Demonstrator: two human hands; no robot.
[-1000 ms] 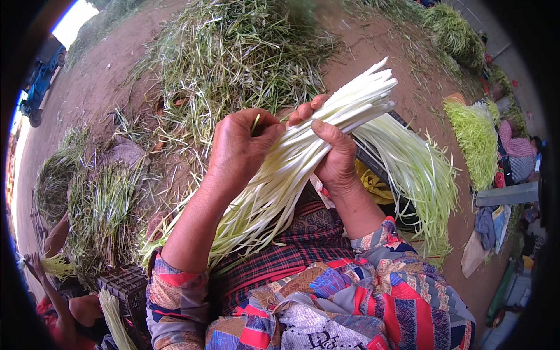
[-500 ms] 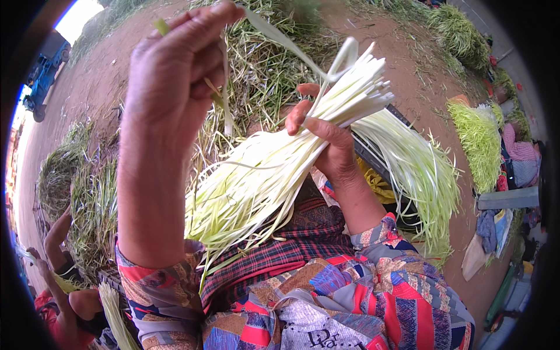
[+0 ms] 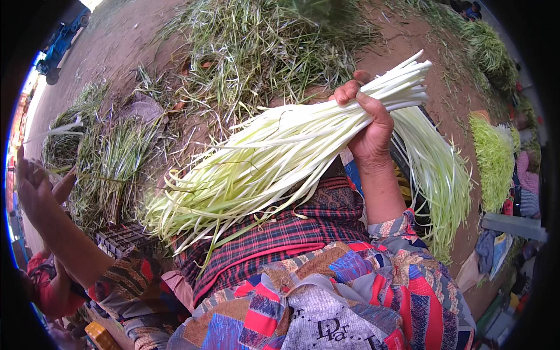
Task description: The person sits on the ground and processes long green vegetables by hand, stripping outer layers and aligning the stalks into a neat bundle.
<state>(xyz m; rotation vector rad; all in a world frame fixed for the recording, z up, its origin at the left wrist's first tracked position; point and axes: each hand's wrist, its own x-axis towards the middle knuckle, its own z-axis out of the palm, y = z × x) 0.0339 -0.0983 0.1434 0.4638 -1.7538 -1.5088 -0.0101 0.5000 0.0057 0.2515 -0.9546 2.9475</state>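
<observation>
My right hand [image 3: 367,114] is closed around the white stalk ends of a thick bunch of pale garlic chives [image 3: 280,137]. The bunch slants down to the left, its yellow-green leaf ends spread over my checked lap cloth. Out at the far left, my left hand [image 3: 41,186] has its fingers apart. A loose pale leaf [image 3: 58,131], blurred, is in the air just above that hand. Another pile of chives [image 3: 434,169] hangs over a dark crate [image 3: 423,119] to the right of my right arm.
A heap of green leaf trimmings [image 3: 262,52] lies on the brown ground ahead, with more trimmings [image 3: 116,169] at left. A dark plastic crate [image 3: 119,238] sits beside my left arm. Another person in red [image 3: 55,286] is at lower left. More chives [image 3: 490,160] lie far right.
My left hand has swung from in front of me to the far left and opened, letting go of a stripped leaf. The bunch in my right hand has moved right and lies flatter.
</observation>
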